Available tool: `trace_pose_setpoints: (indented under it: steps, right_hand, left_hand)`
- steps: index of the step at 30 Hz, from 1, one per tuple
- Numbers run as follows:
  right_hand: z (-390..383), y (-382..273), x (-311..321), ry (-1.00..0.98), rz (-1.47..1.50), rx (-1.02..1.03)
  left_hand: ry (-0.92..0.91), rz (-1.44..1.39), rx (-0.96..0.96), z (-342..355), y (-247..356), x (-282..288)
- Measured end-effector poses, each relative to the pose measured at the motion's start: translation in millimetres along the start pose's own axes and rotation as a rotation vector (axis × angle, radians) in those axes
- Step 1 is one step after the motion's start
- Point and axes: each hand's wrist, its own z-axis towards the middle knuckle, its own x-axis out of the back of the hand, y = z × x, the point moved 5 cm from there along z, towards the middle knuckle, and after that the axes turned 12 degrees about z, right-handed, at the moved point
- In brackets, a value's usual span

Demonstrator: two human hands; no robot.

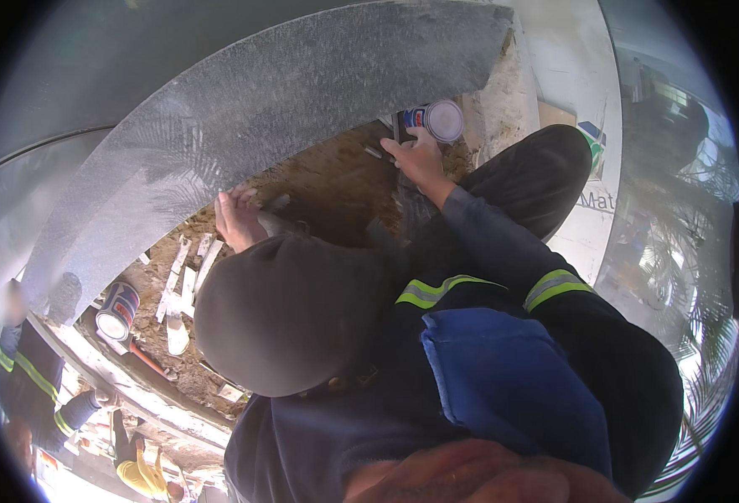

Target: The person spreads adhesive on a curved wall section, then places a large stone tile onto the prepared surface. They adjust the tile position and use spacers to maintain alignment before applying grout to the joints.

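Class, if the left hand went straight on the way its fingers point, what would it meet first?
Most likely the grey panel; the left hand is at its near edge, perhaps touching, though depth is unclear.

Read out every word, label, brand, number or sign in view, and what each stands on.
I don't copy out printed wording, but text stands here:
Upper can by the right hand: blue, red and white print.
Lower-left can: similar colours, print small and blurred.
White panel on the right: large dark letters, blue-and-green mark above.
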Motion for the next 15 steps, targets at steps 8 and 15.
trace_pose_setpoints:
  steps: [8, 15]
  right_hand:
    - [45, -5, -49, -0.048, -0.147, 0.172]
    - [38, -9, -57, 0.081, -0.173, 0.473]
  left_hand:
    - [0.002, 0.375, -0.093, -5, 30, -47]
    - [-0.001, 0.448, -0.194, -3, 31, -45]
